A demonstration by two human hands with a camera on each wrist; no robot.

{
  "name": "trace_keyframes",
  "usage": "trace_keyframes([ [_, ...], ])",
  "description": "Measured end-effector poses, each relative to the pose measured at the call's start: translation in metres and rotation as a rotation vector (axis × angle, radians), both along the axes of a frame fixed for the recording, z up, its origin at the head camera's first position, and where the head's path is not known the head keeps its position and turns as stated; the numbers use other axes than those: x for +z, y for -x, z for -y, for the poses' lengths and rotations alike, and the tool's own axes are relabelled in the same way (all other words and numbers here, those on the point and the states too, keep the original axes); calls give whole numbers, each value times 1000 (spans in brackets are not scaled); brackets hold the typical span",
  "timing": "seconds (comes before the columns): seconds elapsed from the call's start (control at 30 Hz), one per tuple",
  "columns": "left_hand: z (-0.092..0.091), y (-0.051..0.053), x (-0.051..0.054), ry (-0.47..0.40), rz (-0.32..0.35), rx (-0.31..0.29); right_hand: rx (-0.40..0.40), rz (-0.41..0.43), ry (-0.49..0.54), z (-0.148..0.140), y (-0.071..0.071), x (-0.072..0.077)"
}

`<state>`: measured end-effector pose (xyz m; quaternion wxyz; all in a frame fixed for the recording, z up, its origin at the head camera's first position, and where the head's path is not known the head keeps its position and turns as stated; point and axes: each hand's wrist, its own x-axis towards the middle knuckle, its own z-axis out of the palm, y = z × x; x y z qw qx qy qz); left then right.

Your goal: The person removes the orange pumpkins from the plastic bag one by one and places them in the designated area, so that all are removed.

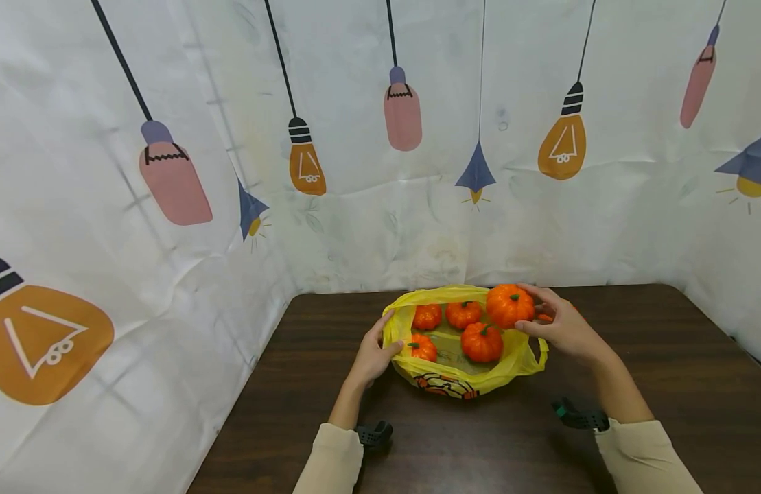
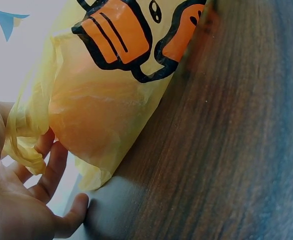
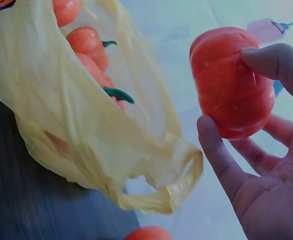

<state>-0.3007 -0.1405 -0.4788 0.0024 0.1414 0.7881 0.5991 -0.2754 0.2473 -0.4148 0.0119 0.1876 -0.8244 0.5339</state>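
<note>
An open yellow plastic bag (image 1: 504, 363) lies on the table, with several small orange pumpkins (image 1: 482, 342) with green stems inside. My left hand (image 1: 372, 353) holds the bag's left rim; in the left wrist view its fingers (image 2: 56, 167) curl at the yellow plastic beside the handle. Over the bag's right side, my right hand (image 1: 565, 326) grips another small pumpkin (image 1: 508, 306). The right wrist view has this pumpkin (image 3: 231, 82) between thumb and fingers, raised apart from the bag's loose handle (image 3: 174, 192).
Partly hidden behind the right hand, more orange (image 1: 544, 318) shows, and a pumpkin's top (image 3: 149, 233) appears at the bottom of the right wrist view. The dark wooden table (image 1: 479, 439) backs onto a white curtain (image 1: 368, 233) printed with lamps.
</note>
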Motion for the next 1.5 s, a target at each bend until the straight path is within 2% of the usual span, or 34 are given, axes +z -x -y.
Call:
trace_keyframes([
  [0.07,0,4,-6,5,1,10,-30,-5,-10,-5,-1,1],
  [0.17,0,6,-10,1,2,9,-71,-2,-16,-13,-2,2],
  [0.37,0,6,-9,-2,12,6,-138,-8,-20,-29,-4,4],
  [0.47,0,4,-5,1,19,1,-175,-23,-35,-38,-5,5],
  [0.67,0,-10,16,3,11,-23,-262,-48,-67,-56,-6,2],
  [0.77,-1,-14,21,3,12,-23,-285,-54,-61,-63,-4,-1],
  [1.13,-1,-15,19,10,27,-6,-402,-33,-57,-75,-2,-10],
  [1.5,0,-14,20,4,34,-28,-497,69,-25,-89,-2,-20],
])
